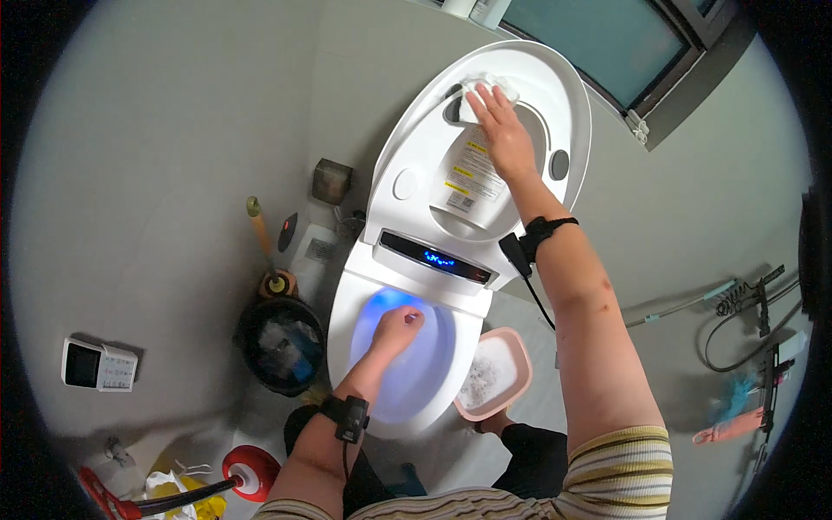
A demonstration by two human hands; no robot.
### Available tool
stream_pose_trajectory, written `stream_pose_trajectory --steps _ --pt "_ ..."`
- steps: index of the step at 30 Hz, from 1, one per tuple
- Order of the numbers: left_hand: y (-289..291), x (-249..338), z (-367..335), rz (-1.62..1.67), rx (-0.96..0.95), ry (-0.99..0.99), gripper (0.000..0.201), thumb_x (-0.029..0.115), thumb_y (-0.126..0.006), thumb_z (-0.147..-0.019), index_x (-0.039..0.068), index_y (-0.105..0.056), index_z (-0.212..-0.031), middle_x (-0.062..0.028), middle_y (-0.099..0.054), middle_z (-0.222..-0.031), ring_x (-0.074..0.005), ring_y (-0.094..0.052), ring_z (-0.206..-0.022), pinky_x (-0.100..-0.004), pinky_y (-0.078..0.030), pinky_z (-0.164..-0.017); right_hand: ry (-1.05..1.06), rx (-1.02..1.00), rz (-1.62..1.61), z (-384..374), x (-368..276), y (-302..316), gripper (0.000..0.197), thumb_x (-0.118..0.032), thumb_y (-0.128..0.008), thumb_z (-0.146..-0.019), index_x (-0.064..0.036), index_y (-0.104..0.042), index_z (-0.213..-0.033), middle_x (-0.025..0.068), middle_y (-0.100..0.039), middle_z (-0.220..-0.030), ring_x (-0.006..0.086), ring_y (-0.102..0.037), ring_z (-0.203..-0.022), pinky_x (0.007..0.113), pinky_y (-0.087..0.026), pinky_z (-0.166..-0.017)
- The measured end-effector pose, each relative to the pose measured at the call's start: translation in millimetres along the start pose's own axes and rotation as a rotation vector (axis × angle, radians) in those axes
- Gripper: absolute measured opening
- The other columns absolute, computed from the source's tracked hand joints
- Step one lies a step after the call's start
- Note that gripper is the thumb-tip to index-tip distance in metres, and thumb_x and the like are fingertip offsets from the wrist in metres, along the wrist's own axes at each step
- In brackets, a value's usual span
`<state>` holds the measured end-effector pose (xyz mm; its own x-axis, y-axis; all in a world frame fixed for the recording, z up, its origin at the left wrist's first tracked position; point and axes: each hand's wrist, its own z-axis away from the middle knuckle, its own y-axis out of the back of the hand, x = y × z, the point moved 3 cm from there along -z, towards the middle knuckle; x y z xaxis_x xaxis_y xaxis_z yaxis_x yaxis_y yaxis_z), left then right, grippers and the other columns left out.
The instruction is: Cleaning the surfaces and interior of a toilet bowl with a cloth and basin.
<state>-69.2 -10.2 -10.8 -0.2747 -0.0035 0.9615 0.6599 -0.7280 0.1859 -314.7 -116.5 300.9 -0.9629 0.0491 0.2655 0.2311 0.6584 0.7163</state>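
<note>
- Far to my left a white control panel [99,365] sits on the wall, well apart from my hands, set at a height a seated person could reach.
- Low at the left edge a red plunger [251,472] lies by some crumpled bags on the floor, out of my way.
- A black waste bin [282,345] with a liner stands just beside the toilet, with a wooden-handled brush [263,244] in its holder behind it.
- My left hand [396,329] is loosely curled, gripping nothing, resting down on the toilet bowl rim [347,299] where the blue light glows; I judge it props me while I lean forward.
- The raised toilet lid [407,165] stands open, leaning back, so its inner face is toward me.
- A pink basin [520,360] of sudsy water sits on the floor touching the bowl's right side, near for dipping.
- My right hand [505,139] is flat, fingers spread, pressing a white cloth [485,87] against the top of the lid's inner face.
</note>
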Motion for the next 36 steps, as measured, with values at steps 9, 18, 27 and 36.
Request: stream_pose_trajectory --steps 9,18,27,36 --pt "8 23 11 -0.12 0.002 -0.043 0.03 0.03 -0.066 -0.089 0.005 -0.071 -0.106 -0.0138 -0.071 -0.094 -0.0281 -0.068 -0.089 -0.0372 -0.053 -0.08 -0.091 -0.081 0.44 59 72 36 0.045 -0.005 -0.046 -0.095 -0.0169 -0.057 -0.137 -0.0015 -0.043 -0.153 0.0248 -0.035 -0.144 0.034 -0.041 -0.112" --pt "15 11 11 -0.105 0.019 -0.071 0.031 0.031 -0.067 -0.089 0.005 -0.071 -0.105 -0.0144 -0.071 -0.093 -0.0271 -0.07 -0.082 -0.0372 -0.054 -0.077 -0.551 0.274 -0.005 27 47 13 0.029 0.001 -0.053 -0.091 -0.0128 -0.072 -0.109 0.0063 -0.063 -0.132 0.026 -0.048 -0.135 0.035 -0.04 -0.111" --pt "27 4 9 -0.03 -0.012 0.033 0.03 0.032 -0.065 -0.088 0.006 -0.071 -0.102 -0.0161 -0.071 -0.098 -0.0335 -0.067 -0.092 -0.0404 -0.053 -0.083 -0.238 0.127 -0.491 -29 -26 -40 0.026 -0.005 -0.062 -0.089 -0.019 -0.074 -0.107 0.0043 -0.066 -0.129 0.0278 -0.042 -0.14 0.052 -0.016 -0.122" --pt "24 13 15 -0.091 0.02 -0.051 0.03 0.032 -0.066 -0.089 0.004 -0.071 -0.101 -0.0142 -0.071 -0.09 -0.0277 -0.069 -0.085 -0.0373 -0.053 -0.077 -0.189 0.142 -0.121 10 -81 -71 0.041 -0.007 -0.056 -0.092 -0.0186 -0.062 -0.131 0.0073 -0.047 -0.148 0.0368 -0.031 -0.144 0.046 -0.027 -0.119"
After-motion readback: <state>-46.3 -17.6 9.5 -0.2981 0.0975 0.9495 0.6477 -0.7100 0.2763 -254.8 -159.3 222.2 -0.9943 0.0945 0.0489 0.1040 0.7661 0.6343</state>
